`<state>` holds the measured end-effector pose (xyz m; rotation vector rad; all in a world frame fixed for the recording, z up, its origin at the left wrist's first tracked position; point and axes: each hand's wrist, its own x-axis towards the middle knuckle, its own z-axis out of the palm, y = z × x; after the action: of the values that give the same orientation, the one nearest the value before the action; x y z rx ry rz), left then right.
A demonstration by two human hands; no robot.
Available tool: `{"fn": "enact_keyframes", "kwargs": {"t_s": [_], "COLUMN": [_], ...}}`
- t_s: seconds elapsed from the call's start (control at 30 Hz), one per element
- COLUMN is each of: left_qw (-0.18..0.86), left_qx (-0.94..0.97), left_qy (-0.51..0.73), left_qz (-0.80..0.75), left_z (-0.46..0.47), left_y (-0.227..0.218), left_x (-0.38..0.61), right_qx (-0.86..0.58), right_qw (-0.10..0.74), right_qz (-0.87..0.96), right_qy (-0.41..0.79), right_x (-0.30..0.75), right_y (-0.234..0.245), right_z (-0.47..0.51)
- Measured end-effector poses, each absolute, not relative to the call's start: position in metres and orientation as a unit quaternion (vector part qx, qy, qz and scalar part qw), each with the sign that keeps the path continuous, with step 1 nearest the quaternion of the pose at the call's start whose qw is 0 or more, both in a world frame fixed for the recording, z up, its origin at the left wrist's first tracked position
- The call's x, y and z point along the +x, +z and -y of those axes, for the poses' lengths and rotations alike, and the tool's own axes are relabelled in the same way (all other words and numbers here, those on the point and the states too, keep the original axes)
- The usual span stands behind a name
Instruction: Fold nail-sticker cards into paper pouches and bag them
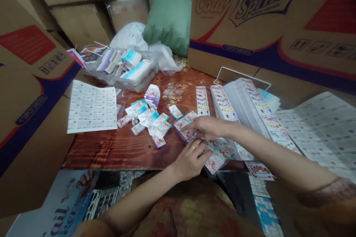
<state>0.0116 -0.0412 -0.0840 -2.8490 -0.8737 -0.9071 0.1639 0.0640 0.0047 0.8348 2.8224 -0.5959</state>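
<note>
Floor poster: nearest to me, below the bench's front edge on the left, I saw a printed poster [63, 200] lying flat, its lettering only partly readable.
Left hand: the left hand [191, 160] sat at the front edge of the bench [125, 148], fingers bent down, a ring on one. I could not tell whether it gripped anything.
Row of packets: its fingertips touched a row of packets [222, 152] that overlapped along the bench edge.
Right hand: just beyond, the right hand [208, 127] lay palm down with fingers stretched to the left, loose rather than clenched.
Packet stack: the fingertips rested on a packet stack [182, 125], just beside the row.
Loose boxes: left of the hands, small boxes [147, 116] lay scattered flat on the wood.
Label sheet: further left, a white label sheet [91, 106] overhung the bench edge.
Sticker strips: behind the right hand lay sticker strips [202, 100] and a fanned pile of sheets [244, 100].
Carton: a purple-and-white carton [152, 95] stood upright beyond the loose boxes.
Glitter bits: coloured bits [172, 92] were strewn beside it.
Tray: a clear tray [133, 83] further back held more boxes.
Backdrop: a white bag [130, 37], a green cushion [168, 16] and large cardboard cartons [264, 18] closed off the rear.
</note>
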Motion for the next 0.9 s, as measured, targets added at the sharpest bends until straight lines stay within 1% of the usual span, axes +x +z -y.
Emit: {"fn": "enact_keyframes", "kwargs": {"t_s": [0.2,0.33,0.4,0.5,0.57,0.7,0.73,0.8,0.87,0.9], "left_qw": [0.012,0.009,0.004,-0.002,0.0,-0.001,-0.01,-0.048,-0.14,-0.214], "left_qx": [-0.91,-0.902,-0.904,-0.909,-0.907,-0.893,-0.88,-0.827,-0.731,-0.667], "left_qy": [-0.29,-0.267,-0.253,-0.25,-0.26,-0.316,-0.343,-0.405,-0.451,-0.459], "left_qz": [0.295,0.338,0.343,0.334,0.33,0.321,0.329,0.387,0.493,0.547], "left_z": [0.042,0.045,0.045,0.044,0.044,0.05,0.054,0.061,0.067,0.069], "left_y": [-0.087,-0.087,-0.087,-0.086,-0.085,-0.084,-0.083,-0.081,-0.078,-0.076], "left_x": [0.01,0.007,0.007,0.006,0.005,0.0,-0.001,-0.003,-0.003,-0.003], "right_qx": [0.33,0.406,0.417,0.403,0.425,0.517,0.544,0.59,0.611,0.608], "right_qw": [-0.047,-0.102,-0.105,-0.073,-0.067,-0.133,-0.139,-0.122,-0.091,-0.08], "right_qz": [-0.927,-0.902,-0.896,-0.894,-0.882,-0.835,-0.817,-0.783,-0.763,-0.763], "right_qy": [-0.171,-0.106,-0.115,-0.183,-0.193,-0.132,-0.13,-0.156,-0.19,-0.205], "right_x": [0.178,0.19,0.198,0.21,0.215,0.214,0.213,0.211,0.209,0.207], "right_y": [-0.014,-0.025,-0.027,-0.03,-0.032,-0.034,-0.034,-0.034,-0.036,-0.038], "right_z": [-0.069,-0.067,-0.063,-0.055,-0.05,-0.045,-0.044,-0.044,-0.044,-0.044]}}
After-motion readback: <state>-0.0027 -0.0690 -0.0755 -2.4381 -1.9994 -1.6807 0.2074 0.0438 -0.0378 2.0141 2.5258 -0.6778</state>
